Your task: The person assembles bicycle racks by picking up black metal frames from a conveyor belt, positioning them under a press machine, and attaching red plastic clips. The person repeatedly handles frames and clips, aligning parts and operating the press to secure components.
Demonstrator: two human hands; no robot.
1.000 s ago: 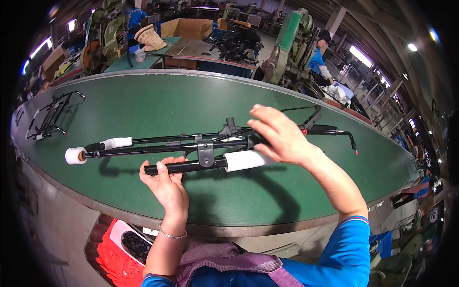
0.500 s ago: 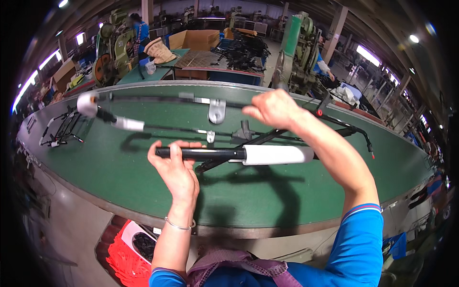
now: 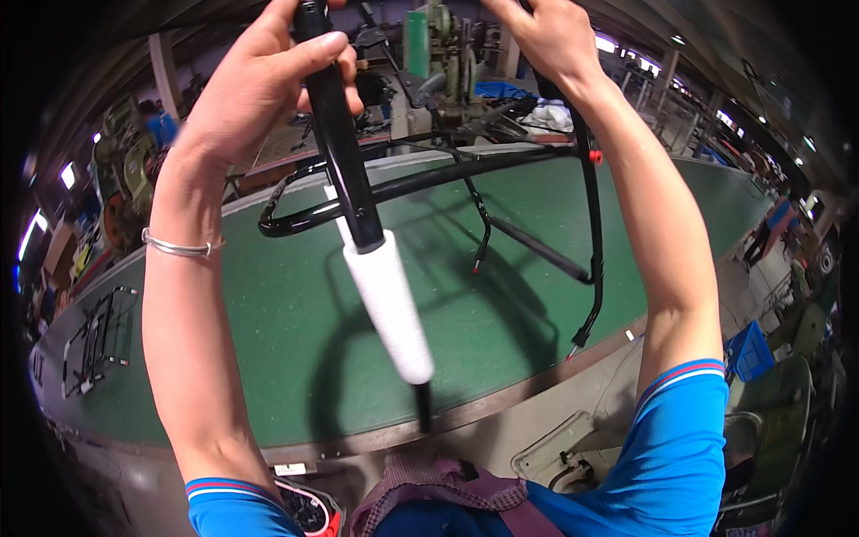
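A black tubular metal frame is lifted and tilted over the green table. One thick tube of it, with a white foam sleeve around its lower part, slants down toward me. My left hand is closed around the upper end of that tube, thumb across the front. My right hand, partly cut off by the top edge of the view, grips a dark bar of the frame at the upper right. Its fingertips are hidden. The frame's thin legs, one with a red fitting, hang over the table.
Another black frame with white parts lies at the table's left end. Beyond the table stand green machines and a white bundle. A blue crate is on the floor at right. A person stands at the far right.
Both hands have risen and moved away from me, lifting the frame off the table. The white-sleeved tube has turned from lying crosswise to slanting down toward me.
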